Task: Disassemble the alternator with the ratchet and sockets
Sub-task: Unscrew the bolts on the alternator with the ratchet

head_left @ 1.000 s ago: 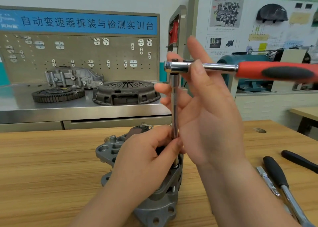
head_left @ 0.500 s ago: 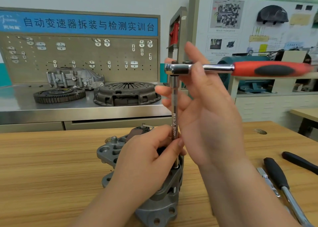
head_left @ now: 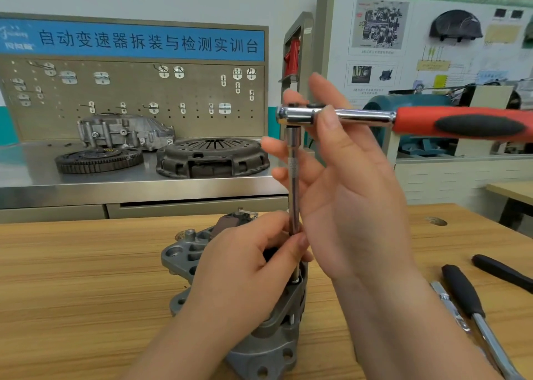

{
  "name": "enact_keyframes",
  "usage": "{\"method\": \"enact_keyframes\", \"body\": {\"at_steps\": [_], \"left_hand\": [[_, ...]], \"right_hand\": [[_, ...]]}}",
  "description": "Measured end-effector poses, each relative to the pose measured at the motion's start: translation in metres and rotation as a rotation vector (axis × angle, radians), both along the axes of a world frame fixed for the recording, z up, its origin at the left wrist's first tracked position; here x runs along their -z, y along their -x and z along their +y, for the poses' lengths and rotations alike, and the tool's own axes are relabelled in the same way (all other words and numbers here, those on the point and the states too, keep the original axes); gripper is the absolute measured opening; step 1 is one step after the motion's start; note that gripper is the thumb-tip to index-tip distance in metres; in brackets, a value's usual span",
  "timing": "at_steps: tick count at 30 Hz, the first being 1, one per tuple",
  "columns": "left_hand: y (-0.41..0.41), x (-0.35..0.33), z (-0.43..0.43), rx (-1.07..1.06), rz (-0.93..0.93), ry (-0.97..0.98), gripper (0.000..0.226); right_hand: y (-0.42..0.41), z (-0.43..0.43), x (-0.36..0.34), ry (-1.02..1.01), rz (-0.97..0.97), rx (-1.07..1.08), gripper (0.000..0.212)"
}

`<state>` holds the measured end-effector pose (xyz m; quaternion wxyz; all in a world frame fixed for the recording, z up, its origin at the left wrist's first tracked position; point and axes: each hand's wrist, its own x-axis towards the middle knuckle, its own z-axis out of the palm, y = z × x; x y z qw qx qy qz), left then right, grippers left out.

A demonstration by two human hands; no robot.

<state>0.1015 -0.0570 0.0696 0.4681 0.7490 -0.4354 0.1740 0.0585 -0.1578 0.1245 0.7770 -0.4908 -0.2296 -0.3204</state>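
Note:
The grey alternator (head_left: 268, 348) stands on the wooden table (head_left: 72, 278), partly hidden under my left hand (head_left: 245, 273). A chrome extension bar (head_left: 294, 177) rises upright from the alternator's top. My left hand pinches the bar low down between thumb and fingers. The ratchet (head_left: 360, 117) sits on top of the bar, and its red and black handle (head_left: 476, 126) points right, out of frame. My right hand (head_left: 354, 201) holds the ratchet head, with the thumb on the chrome neck and the fingers behind. The socket at the bar's foot is barely visible.
Two black-handled tools (head_left: 464, 293) (head_left: 501, 270) and a small chrome piece (head_left: 447, 301) lie on the table at the right. Behind it, a steel bench carries a clutch cover (head_left: 213, 157), a toothed flywheel (head_left: 98, 160) and a metal housing (head_left: 124, 131).
The ratchet handle has shifted only slightly about the bar. Both hands keep their hold in the same places.

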Motion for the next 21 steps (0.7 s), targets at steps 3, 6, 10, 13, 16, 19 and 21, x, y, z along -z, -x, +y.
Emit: {"method": "enact_keyframes", "body": {"at_steps": [3,6,10,13,16,19,21], "left_hand": [[-0.0005,0.0007,0.0008,0.04,-0.037,-0.017,0.026],[-0.0006,0.0004,0.0014,0.04,-0.056,-0.037,0.024],[0.0001,-0.0012,0.0004,0.014,-0.001,-0.01,0.015],[-0.0002,-0.0013,-0.0002,0.016,0.022,-0.012,0.015],[0.0003,-0.0005,0.0002,0.031,0.005,-0.001,0.022],[0.0003,-0.0004,0.0008,0.053,-0.027,-0.034,0.023],[0.0,-0.0008,0.0008,0.031,-0.038,-0.055,0.015]], "right_hand": [[-0.0005,-0.0045,-0.0021,-0.045,0.065,-0.101,0.034],[-0.0006,-0.006,-0.0028,-0.068,0.105,-0.13,0.039],[-0.0014,-0.0012,0.0008,-0.019,0.02,0.02,0.023],[-0.0016,0.0012,0.0021,0.028,-0.041,0.098,0.02],[-0.0018,0.0004,0.0002,-0.005,-0.012,-0.01,0.02],[-0.0031,-0.0056,-0.0026,-0.056,0.066,-0.108,0.037],[-0.0033,-0.0064,-0.0035,-0.068,0.097,-0.115,0.039]]}}
